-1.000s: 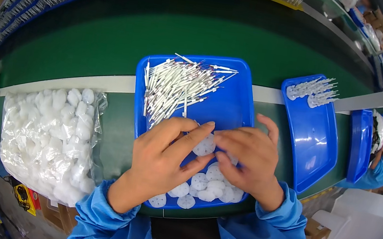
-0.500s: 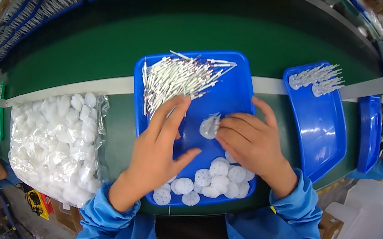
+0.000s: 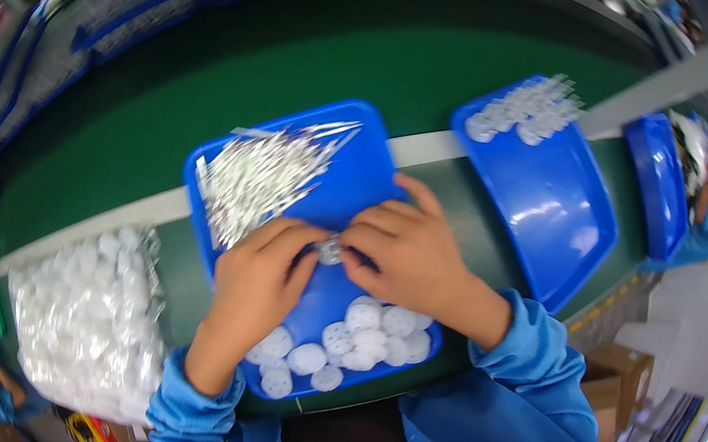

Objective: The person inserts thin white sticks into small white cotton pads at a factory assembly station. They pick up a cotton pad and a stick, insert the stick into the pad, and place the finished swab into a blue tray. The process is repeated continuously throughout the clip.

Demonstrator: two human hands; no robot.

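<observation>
My right hand [image 3: 408, 257] pinches a small translucent plastic disc [image 3: 330, 250] above the middle of a blue tray [image 3: 354, 133]. My left hand [image 3: 255, 289] meets it from the other side, its fingertips closed at the disc; whatever they hold is blurred. A heap of thin white sticks [image 3: 264, 174] lies in the tray's far left part, just beyond my left hand. Along the tray's near side are several round white perforated discs [image 3: 337, 337], below both hands.
Left of the tray lies a clear bag of white pieces [image 3: 83, 322]. To the right stands another blue tray [image 3: 551, 206], with upright stick assemblies [image 3: 529, 110] at its far end. Stacked trays [image 3: 134, 1] line the far left. Co-workers sit at both sides.
My hands have come together at the translucent disc; the left fingertips have left the stick heap. The whole view has turned and shifted, so the trays appear tilted and further left.
</observation>
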